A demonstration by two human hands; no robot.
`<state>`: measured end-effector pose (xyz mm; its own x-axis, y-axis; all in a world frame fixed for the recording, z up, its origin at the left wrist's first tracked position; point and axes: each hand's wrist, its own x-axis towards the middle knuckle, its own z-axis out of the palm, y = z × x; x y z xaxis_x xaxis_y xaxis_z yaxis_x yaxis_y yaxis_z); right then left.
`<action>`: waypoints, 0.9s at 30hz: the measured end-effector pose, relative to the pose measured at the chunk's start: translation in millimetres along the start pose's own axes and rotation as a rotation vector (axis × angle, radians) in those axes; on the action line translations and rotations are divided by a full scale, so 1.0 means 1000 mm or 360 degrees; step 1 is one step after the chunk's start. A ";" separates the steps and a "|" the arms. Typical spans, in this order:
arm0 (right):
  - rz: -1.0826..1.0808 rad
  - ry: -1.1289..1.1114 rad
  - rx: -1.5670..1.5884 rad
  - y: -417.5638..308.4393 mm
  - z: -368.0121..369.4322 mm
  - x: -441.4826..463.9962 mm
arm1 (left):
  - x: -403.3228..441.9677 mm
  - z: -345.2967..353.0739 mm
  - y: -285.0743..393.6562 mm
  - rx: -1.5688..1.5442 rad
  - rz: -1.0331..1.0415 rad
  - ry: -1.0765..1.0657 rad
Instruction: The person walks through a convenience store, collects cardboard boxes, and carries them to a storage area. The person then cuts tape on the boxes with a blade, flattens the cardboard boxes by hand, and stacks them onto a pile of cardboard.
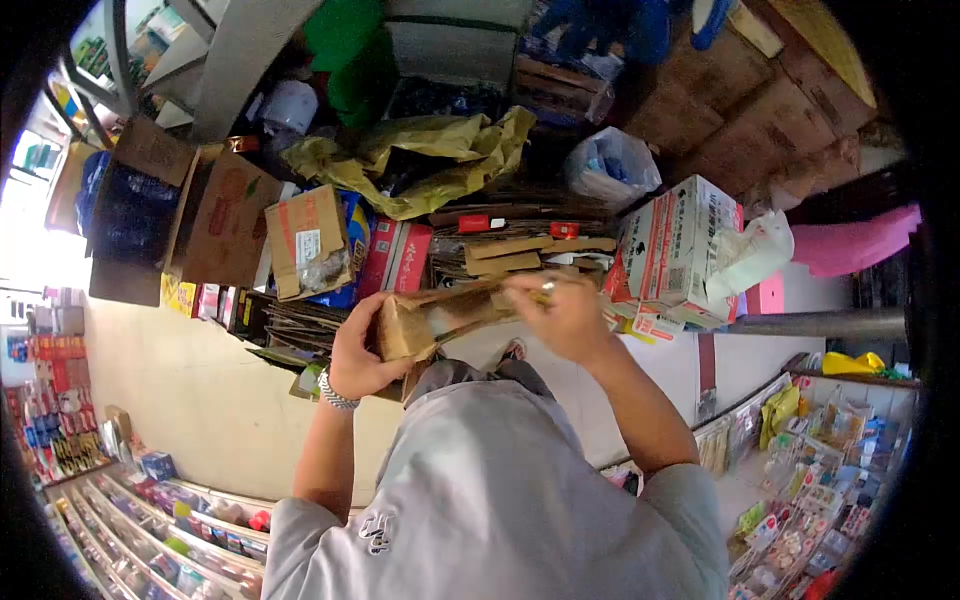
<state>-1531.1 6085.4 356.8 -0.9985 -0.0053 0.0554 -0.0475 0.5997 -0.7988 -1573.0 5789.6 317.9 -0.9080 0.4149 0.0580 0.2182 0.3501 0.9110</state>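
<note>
A small brown cardboard box (408, 332) is held in front of my body, its long side reaching to the right. My left hand (362, 352), with a patterned band on the wrist, is wrapped around the box's left end. My right hand (562, 312) is closed at the far right end, its fingers curled on the cardboard edge; a ring shows on one finger. What lies under those fingers is partly hidden. Just beyond the box is a stack of flattened cardboard (505, 255).
A white printed carton (665, 255) with a plastic bag stands right of the stack. A red box (398, 258), an open brown carton (228, 215) and crumpled yellow sacking (430, 160) lie left and behind. Goods shelves (170, 530) line the near left; packaged goods (820, 480) hang at right.
</note>
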 end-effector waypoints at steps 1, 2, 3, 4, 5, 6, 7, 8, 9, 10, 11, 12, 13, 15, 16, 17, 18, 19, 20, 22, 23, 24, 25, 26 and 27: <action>-0.0080 -0.0085 0.0029 -0.013 0.007 -0.001 | 0.001 0.004 0.006 -0.0004 0.0010 -0.0032; -0.0093 -0.0242 -0.0033 -0.015 0.019 -0.003 | 0.003 0.008 0.011 0.0147 0.0219 -0.0019; -0.0101 -0.0399 -0.0098 -0.012 0.031 -0.005 | 0.007 0.013 0.013 0.0288 0.0434 -0.0002; -0.0065 -0.0370 -0.0110 -0.006 0.040 -0.006 | 0.010 0.016 0.009 0.0452 0.0734 -0.0027; 0.0365 -0.0590 0.0473 0.002 0.050 -0.008 | 0.010 0.021 0.005 0.0425 0.0748 -0.0057; 0.0784 -0.0792 0.1070 0.005 0.055 -0.010 | 0.005 0.025 0.000 0.0605 0.0725 -0.0052; 0.0802 -0.0776 0.1067 0.004 0.055 -0.014 | -0.001 0.029 -0.005 0.0789 0.0698 -0.0038; 0.0801 -0.0732 0.1237 0.003 0.057 -0.020 | -0.005 0.029 -0.011 0.0731 0.0595 -0.0059; 0.0798 -0.0687 0.1413 0.000 0.060 -0.026 | -0.010 0.029 -0.019 0.0721 0.0597 -0.0070; 0.0882 -0.0649 0.1708 -0.003 0.065 -0.032 | -0.015 0.028 -0.025 0.0772 0.0513 -0.0133; 0.0892 -0.0642 0.1706 -0.005 0.061 -0.033 | -0.018 0.029 -0.031 0.0822 0.0427 -0.0192; 0.0985 -0.0681 0.1711 -0.009 0.054 -0.035 | -0.018 0.031 -0.030 0.0720 0.0548 -0.0118; 0.1072 -0.0717 0.1715 -0.012 0.051 -0.036 | -0.019 0.031 -0.027 0.0713 0.0548 -0.0128; 0.1015 -0.0718 0.1722 -0.004 0.069 -0.042 | -0.020 0.031 -0.022 0.0597 0.0367 -0.0329; 0.0490 -0.0769 0.1297 -0.005 0.083 -0.045 | -0.027 0.034 -0.032 0.0529 0.0352 -0.0391; 0.0463 -0.0867 0.1212 -0.003 0.085 -0.051 | -0.036 0.037 -0.042 0.0522 0.0345 -0.0405; 0.0430 -0.0964 0.1125 -0.021 0.077 -0.047 | -0.041 0.041 -0.051 0.0439 0.0430 -0.0611; 0.0391 -0.1059 0.1039 -0.039 0.068 -0.043 | -0.044 0.041 -0.051 0.0353 0.0511 -0.0819; 0.0530 -0.1083 0.0990 -0.043 0.071 -0.041 | -0.052 0.041 -0.048 0.0354 0.0148 -0.0900; 0.0903 -0.1111 0.0717 -0.037 0.073 -0.035 | -0.032 0.040 -0.040 0.0301 0.0330 -0.0813; 0.0914 -0.1127 0.0720 -0.027 0.076 -0.041 | -0.028 0.037 -0.040 0.0253 0.0498 -0.0726; 0.0636 -0.0723 0.0488 -0.014 0.076 -0.050 | -0.032 0.036 -0.062 0.0138 0.0361 -0.0692; 0.0347 -0.0318 0.0255 -0.001 0.075 -0.056 | -0.033 0.027 -0.066 0.0134 0.0345 -0.0681; 0.0338 -0.0333 0.0249 0.010 0.071 -0.059 | -0.030 0.020 -0.070 0.0069 0.0216 -0.0682; 0.0301 -0.0542 0.0025 0.022 0.065 -0.061 | -0.028 0.014 -0.073 0.0001 0.0087 -0.0684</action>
<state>-1472.8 6046.8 296.4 -0.9420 -0.1627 -0.2936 0.1405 0.6032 -0.7851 -1558.5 5763.9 244.2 -0.6635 0.7450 -0.0690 0.2623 0.3180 0.9111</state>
